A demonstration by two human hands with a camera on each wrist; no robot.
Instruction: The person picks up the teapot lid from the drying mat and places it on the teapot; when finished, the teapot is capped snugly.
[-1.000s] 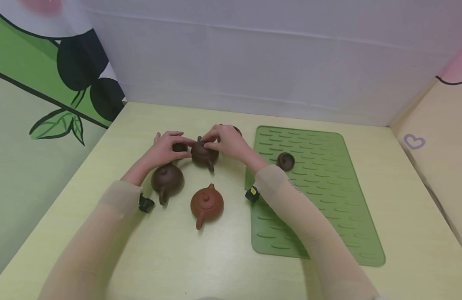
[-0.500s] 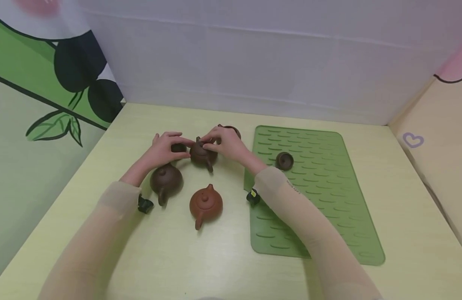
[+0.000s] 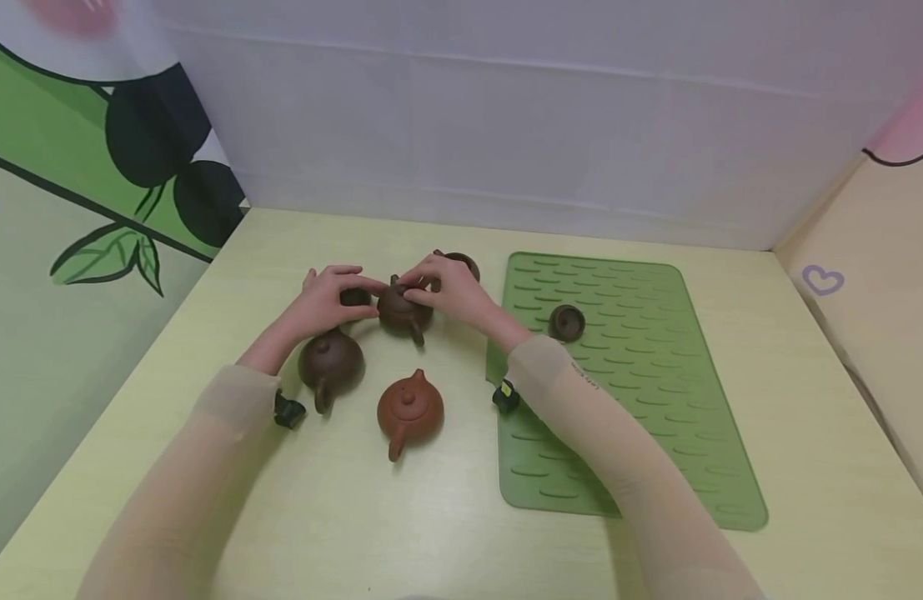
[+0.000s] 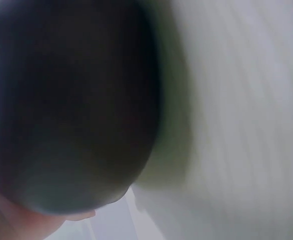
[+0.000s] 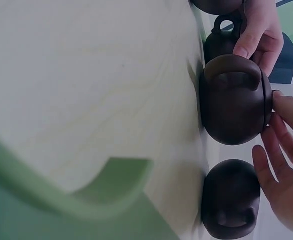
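My right hand pinches the knob of the teapot lid with thumb and index finger, its other fingers spread. That lid sits on a dark brown teapot, whose handle points toward me. Against the pot's left side, my left hand rests thumb and index fingertips, both fairly straight. Partly hidden under the left hand is another dark pot. A larger dark teapot stands just below the left wrist; a big dark round form fills much of the left wrist view.
A reddish-brown teapot stands nearer to me. Behind the right hand is a dark pot, also seen as a dark pot low in the right wrist view. On the right, a green ridged mat bears a small dark cup-like piece.
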